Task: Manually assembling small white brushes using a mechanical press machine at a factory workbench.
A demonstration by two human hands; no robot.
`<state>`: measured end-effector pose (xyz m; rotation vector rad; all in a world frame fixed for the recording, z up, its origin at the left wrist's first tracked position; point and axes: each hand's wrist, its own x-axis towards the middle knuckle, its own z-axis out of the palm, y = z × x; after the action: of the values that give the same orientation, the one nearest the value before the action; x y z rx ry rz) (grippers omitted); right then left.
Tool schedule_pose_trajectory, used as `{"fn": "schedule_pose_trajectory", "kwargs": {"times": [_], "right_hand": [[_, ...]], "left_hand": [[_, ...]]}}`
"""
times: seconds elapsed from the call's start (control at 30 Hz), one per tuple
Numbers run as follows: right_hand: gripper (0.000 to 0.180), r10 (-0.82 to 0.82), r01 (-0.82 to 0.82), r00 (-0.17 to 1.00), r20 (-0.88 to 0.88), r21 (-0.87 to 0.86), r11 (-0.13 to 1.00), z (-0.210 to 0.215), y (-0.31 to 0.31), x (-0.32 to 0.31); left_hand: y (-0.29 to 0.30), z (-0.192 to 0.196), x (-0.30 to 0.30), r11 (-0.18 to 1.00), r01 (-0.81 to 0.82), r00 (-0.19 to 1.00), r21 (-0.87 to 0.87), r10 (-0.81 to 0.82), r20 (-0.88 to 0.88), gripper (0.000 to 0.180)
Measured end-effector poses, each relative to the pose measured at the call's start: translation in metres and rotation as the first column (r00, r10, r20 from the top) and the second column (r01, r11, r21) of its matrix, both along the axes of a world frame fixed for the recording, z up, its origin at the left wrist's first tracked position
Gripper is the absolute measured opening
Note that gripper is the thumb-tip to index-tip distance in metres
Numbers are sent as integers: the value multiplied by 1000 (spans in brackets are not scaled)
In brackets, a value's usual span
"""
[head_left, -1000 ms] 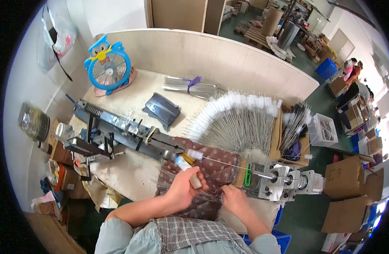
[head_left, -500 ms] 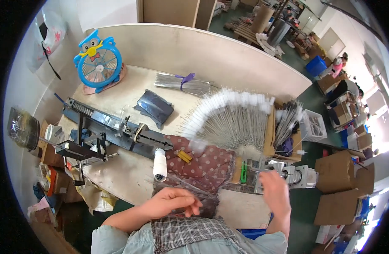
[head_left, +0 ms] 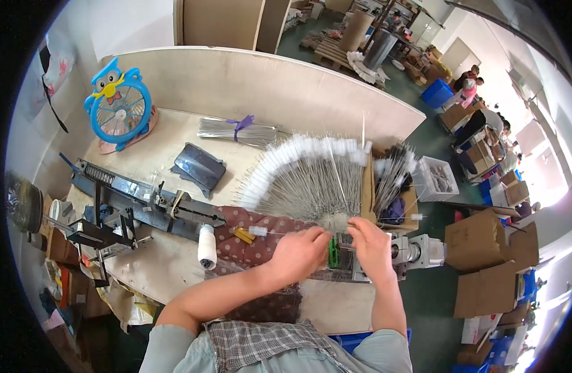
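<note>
My left hand is closed in a pinch over the right part of the dotted brown cloth. It grips a thin wire brush, whose white head sticks out to the left. Just to the right, my right hand pinches its fingertips by the near ends of a fan of many similar wire brushes. What those fingertips hold is too small to make out. Between and below the hands sits a green clip-like piece, beside a silver metal machine.
A white thread spool and a yellow piece lie left of my hands. Further left stands a long black metal fixture. Behind are a blue fan, a tied wire bundle and a dark packet. Cardboard boxes stand right.
Both hands have moved up and towards each other, to the near ends of the brush fan. A white-headed wire brush now shows in my left hand. The whole view has shifted slightly.
</note>
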<state>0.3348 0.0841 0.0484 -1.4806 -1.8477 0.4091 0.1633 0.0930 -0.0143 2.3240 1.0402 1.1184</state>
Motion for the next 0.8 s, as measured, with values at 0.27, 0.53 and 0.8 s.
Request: {"fn": "schedule_pose_trajectory", "kwargs": {"times": [0.27, 0.53, 0.8], "right_hand": [[9, -7, -31, 979, 206, 180, 983, -30, 19, -4], [9, 412, -416, 909, 68, 71, 907, 11, 16, -26], [12, 168, -99, 911, 378, -193, 976, -13, 27, 14]], "left_hand": [[40, -27, 4, 976, -114, 939, 187, 167, -300, 11], [38, -23, -29, 976, -95, 891, 196, 171, -420, 31], [-69, -26, -132, 900, -396, 918, -182, 394, -47, 19]]}}
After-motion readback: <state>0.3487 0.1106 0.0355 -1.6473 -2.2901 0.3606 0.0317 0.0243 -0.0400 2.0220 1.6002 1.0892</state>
